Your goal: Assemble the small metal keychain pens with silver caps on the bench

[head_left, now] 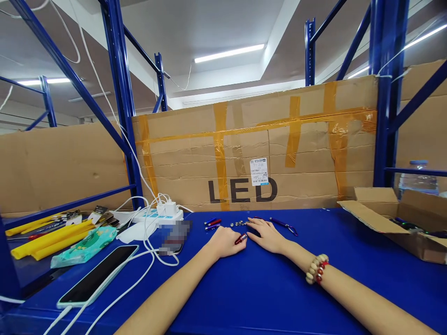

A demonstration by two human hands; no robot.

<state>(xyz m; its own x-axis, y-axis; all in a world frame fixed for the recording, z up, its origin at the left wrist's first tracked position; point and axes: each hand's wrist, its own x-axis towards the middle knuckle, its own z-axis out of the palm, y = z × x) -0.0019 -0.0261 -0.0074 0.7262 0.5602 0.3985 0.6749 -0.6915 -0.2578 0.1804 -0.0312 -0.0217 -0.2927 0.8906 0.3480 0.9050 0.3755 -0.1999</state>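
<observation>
My left hand [224,243] is closed around a short red metal tube [240,239], whose end sticks out between thumb and fingers. My right hand [268,235] lies palm down on the blue tabletop [279,298], fingers stretched out. Its fingertips are beside several small silver round pieces [239,223], and I cannot tell whether they touch any. Left of these lie small blue and red metal tubes [213,224]. Beyond the right hand is a thin blue tube with a clip loop [283,226], and a dark red piece is partly hidden behind the fingers.
At left are a phone [99,274] with white cables, a power strip [160,215], a blurred dark object [174,237], a teal packet [85,246] and yellow tubes [57,236]. An open cardboard box [408,232] stands right. A cardboard wall [188,163] closes the back.
</observation>
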